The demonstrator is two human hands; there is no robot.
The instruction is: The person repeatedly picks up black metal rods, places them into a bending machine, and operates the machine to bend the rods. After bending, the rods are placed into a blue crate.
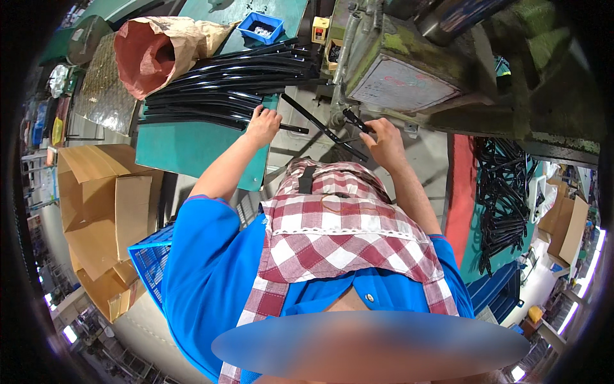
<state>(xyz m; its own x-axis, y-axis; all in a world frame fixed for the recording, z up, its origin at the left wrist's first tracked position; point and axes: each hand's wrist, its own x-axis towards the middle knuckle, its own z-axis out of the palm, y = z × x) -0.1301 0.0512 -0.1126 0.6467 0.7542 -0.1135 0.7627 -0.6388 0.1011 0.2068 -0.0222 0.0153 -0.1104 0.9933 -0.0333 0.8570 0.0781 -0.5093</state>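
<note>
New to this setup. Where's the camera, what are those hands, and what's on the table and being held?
There's no robot here: these are a person's bare hands. The one picture comes from a wide fisheye camera on the head, looking down, so straight edges bend near the rim. Its left is the person's left.

On the teal table lie a pile of long black bars, a brown paper sack and a blue tray of small pieces.

The left hand is at the pile's near edge, over a bar; its grip is unclear. The right hand appears to pinch a short black part beside a large, worn machine.
</note>
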